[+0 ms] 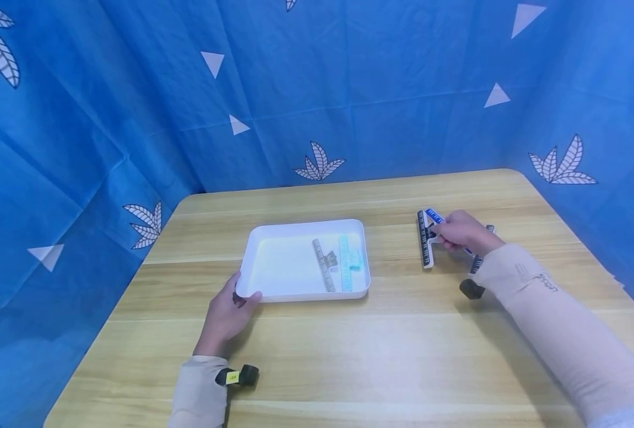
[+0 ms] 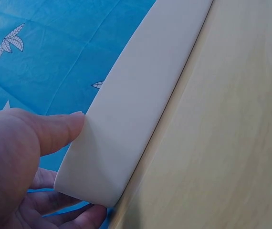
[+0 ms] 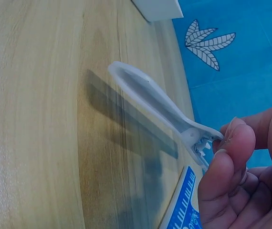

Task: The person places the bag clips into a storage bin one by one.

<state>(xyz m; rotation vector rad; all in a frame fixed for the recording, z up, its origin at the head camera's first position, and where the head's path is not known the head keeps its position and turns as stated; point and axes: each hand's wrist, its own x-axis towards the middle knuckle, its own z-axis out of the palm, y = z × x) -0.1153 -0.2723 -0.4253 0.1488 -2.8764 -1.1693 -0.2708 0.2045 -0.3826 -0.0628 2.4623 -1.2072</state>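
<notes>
My left hand (image 1: 227,314) holds the near left corner of a white tray (image 1: 301,227), thumb at the rim and fingers under the corner in the left wrist view. Inside the tray's right part lie a grey-black clip (image 1: 323,266) and a pale teal clip (image 1: 345,273), both with ruler-like markings. Over on the right, my right hand (image 1: 463,230) pinches the handle of a black-and-white clip (image 1: 425,241). In the right wrist view this clip's white underside (image 3: 148,93) hangs above its shadow on the table. Close behind is a blue clip (image 1: 433,215), partly covered by the hand.
Another black clip (image 1: 476,264) lies partly hidden under the right wrist. The wooden table (image 1: 381,351) has rounded far corners, and a blue patterned curtain (image 1: 392,119) hangs behind it and along the sides.
</notes>
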